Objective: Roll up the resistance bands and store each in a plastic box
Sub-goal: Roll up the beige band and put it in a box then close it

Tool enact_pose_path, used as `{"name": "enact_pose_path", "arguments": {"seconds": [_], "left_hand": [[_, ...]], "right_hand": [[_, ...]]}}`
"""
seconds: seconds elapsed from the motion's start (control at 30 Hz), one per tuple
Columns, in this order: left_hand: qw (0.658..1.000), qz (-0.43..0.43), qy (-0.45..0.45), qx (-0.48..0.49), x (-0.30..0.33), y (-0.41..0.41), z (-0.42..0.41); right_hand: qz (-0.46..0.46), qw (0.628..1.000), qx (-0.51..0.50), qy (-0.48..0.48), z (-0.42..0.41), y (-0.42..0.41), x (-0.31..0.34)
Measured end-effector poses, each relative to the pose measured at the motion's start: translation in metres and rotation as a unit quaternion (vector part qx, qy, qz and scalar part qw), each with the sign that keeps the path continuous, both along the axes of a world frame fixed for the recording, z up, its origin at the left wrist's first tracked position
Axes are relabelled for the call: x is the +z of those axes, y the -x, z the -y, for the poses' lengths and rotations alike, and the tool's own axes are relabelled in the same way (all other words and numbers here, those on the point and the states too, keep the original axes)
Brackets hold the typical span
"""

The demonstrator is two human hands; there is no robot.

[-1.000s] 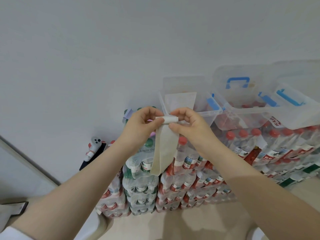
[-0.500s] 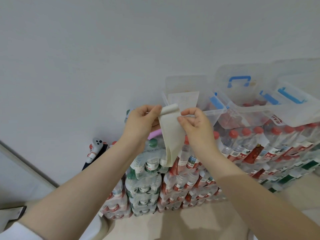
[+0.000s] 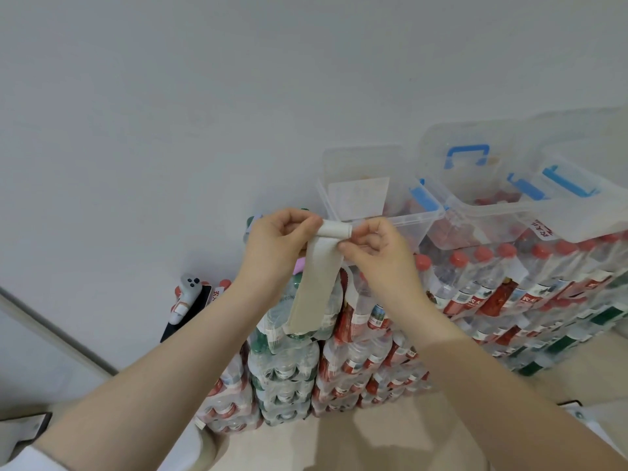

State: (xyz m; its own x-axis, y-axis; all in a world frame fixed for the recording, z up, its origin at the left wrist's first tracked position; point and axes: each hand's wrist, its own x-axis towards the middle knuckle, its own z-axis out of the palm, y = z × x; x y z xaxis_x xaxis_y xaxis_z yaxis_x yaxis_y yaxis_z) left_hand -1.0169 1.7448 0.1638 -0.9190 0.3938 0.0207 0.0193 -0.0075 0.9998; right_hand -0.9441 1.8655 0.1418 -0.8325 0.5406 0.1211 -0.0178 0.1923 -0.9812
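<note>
A beige resistance band (image 3: 317,283) hangs in front of me, its top end wound into a small roll (image 3: 335,230). My left hand (image 3: 278,246) pinches the roll's left end and my right hand (image 3: 377,253) pinches its right end. The loose tail drops down over the bottle packs. Just behind the roll stands an open clear plastic box (image 3: 421,219) with a blue latch. Two more clear boxes (image 3: 530,212) with blue handles stand to its right.
The boxes rest on stacked shrink-wrapped packs of water bottles (image 3: 356,355) with red and green caps, against a plain white wall. A white handheld controller (image 3: 185,294) and a dark phone lie on the packs at the left. Beige floor lies below.
The band's top end was flat and unrolled half a second ago; it is now wound into a roll again between both hands, and the hanging tail looks a bit shorter.
</note>
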Motion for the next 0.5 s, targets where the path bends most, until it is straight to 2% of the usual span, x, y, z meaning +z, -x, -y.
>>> {"name": "enact_pose_path", "arguments": {"seconds": [0.13,0.37,0.43,0.5], "left_hand": [[1.0,-0.003,-0.013,-0.001,0.0,0.003,0.001],[0.999,-0.013,-0.008,-0.039,-0.005,0.001,-0.001],[0.999,-0.041,0.004,-0.036,-0.005,0.0,-0.001],[0.996,-0.085,0.022,-0.031,-0.004,0.0,-0.001]], "right_hand": [[-0.003,0.997,0.082,-0.002,-0.009,-0.003,0.014],[0.025,0.997,0.023,-0.068,-0.008,0.003,0.015],[0.033,0.998,0.043,-0.019,-0.008,0.002,0.015],[0.04,0.993,0.088,0.073,-0.009,0.0,0.019]]}}
